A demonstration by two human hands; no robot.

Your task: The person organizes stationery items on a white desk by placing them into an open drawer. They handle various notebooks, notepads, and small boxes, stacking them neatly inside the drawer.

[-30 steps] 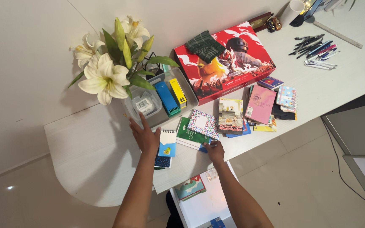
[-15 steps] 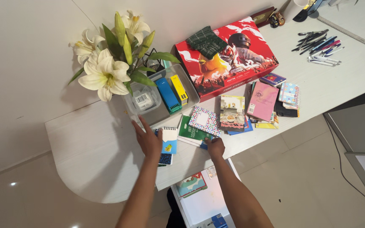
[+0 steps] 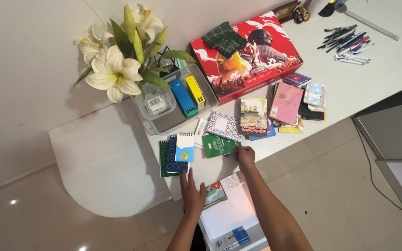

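Below, two hands working at a spread of small notebooks

Below the spread, both forearms are reaching up from 6 o'clock toward the white table (image 3: 117,162). The left hand (image 3: 190,193) is lying flat and open, palm down with fingers stretched toward 12 o'clock, at the table's near edge; it is gripping nothing, and its fingertips are ending just short of a short stack of notebooks. That stack is made of a spiral notepad (image 3: 184,147) with a white and blue cover lying on a dark dotted notebook (image 3: 170,160). The right hand (image 3: 245,155) is sitting at 3 o'clock from the left one, fingers curled, touching the right end of a green notebook (image 3: 218,145); whether it is pinching the cover or only pressing on it cannot be told.

At 12 o'clock from the green notebook a notebook with a coloured geometric pattern (image 3: 223,125) is lying tilted, and further toward 3 o'clock a picture-covered book (image 3: 253,116) and a pink notebook (image 3: 286,103) are overlapping a loose pile. A clear plastic tray (image 3: 173,123) holding blue and yellow boxes is standing at 11 o'clock, partly shaded by white lilies (image 3: 117,69). A big red box (image 3: 247,56) is lying beyond the notebooks, and pens (image 3: 347,46) are scattered at 2 o'clock. Under the table edge, between the two forearms, a white open drawer (image 3: 229,214) is showing.
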